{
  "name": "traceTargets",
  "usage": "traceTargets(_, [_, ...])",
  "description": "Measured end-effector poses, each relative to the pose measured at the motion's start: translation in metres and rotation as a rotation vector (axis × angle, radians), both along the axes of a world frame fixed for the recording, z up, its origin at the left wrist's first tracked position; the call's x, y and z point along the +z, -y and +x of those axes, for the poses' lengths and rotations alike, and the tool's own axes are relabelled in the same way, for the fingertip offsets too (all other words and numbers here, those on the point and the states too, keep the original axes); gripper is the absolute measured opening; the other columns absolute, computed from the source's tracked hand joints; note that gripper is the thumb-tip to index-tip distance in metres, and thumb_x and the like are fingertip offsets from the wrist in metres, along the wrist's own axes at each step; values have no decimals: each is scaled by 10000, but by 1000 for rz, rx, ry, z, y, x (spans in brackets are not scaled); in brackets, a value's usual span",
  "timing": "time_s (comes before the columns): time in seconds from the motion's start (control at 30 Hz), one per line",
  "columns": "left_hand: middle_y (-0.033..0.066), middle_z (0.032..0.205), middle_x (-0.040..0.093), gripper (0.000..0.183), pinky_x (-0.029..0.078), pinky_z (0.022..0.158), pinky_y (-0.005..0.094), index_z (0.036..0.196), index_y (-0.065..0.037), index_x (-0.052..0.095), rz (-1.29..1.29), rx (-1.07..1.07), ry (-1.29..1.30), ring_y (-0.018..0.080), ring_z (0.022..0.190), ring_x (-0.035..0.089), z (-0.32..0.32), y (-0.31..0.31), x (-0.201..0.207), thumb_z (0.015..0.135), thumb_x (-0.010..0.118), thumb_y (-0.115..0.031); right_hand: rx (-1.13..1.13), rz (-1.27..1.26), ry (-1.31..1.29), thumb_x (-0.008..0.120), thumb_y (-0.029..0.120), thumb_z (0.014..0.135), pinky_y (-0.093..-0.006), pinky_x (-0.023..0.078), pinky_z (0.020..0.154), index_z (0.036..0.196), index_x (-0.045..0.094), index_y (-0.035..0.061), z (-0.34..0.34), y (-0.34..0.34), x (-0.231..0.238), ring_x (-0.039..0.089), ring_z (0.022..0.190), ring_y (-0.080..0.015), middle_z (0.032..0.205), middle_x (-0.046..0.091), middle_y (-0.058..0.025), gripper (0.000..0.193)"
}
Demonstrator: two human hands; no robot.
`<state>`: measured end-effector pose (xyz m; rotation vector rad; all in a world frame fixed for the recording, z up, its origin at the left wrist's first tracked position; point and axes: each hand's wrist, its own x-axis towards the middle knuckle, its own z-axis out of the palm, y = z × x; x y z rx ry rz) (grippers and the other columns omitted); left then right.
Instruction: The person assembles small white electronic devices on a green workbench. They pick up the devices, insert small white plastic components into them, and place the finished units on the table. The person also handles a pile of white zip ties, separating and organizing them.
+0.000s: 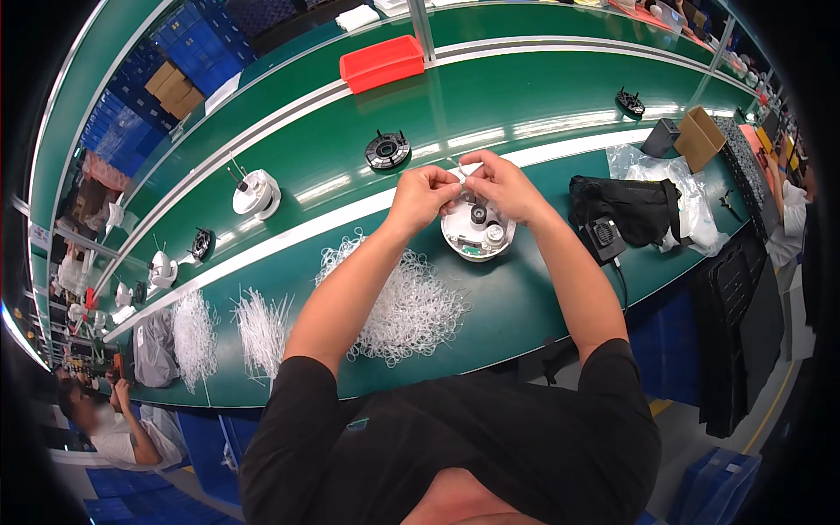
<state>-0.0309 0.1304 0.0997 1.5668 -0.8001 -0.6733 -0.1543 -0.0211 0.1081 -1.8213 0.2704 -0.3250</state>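
My left hand point(423, 197) and my right hand point(502, 185) meet above a white round device point(477, 242), fingertips pinched close together. Between them is a thin white strand point(463, 171), perhaps a cable or a tie; its exact kind is too small to tell. The device rests on the green table with its inner side up, showing a black round part, a white round part and a bit of green circuit board. My fingers cover its far edge. Beside my left forearm lies a large heap of thin white looped strips point(407, 311).
Smaller bundles of white strips point(262, 332) lie to the left. On the green conveyor stand a black round part point(387, 150), another white device point(256, 194) and a red tray point(381, 63). A black bag point(623, 210), small fan point(605, 234) and open cardboard box point(700, 140) are right.
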Motion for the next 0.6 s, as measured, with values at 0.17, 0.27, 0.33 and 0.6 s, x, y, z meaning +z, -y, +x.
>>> traceTargets(0.17, [64, 753, 694, 139, 497, 570, 280, 850, 13, 687, 59, 43, 410, 109, 637, 621, -10, 1, -5, 870, 743, -112, 4, -33, 35, 651, 183, 941, -257, 469, 664, 1073, 689, 10, -1, 5, -3, 548, 741, -80, 814, 620, 12, 221])
traceTargets(0.27, [140, 856, 658, 106, 515, 722, 396, 862, -22, 696, 88, 13, 621, 300, 795, 657, -17, -4, -3, 816, 724, -113, -84, -67, 75, 653, 240, 945, -252, 456, 713, 1007, 701, 32, -3, 6, -9, 530, 802, -70, 860, 621, 25, 223])
traceTargets(0.33, [148, 888, 631, 85, 506, 762, 420, 866, -22, 691, 101, -33, 766, 319, 856, 645, -20, -7, -6, 828, 695, -99, -58, 134, 45, 646, 245, 950, -242, 443, 726, 980, 700, 48, -4, 7, -8, 521, 810, -71, 867, 620, 26, 207])
traceTargets(0.6, [145, 903, 613, 110, 512, 777, 461, 821, -16, 666, 110, 43, 988, 338, 917, 627, -30, -12, -9, 834, 692, -121, 138, -143, 43, 538, 234, 1005, -313, 478, 713, 1006, 662, 36, -10, 13, -14, 574, 753, -136, 831, 633, -34, 234])
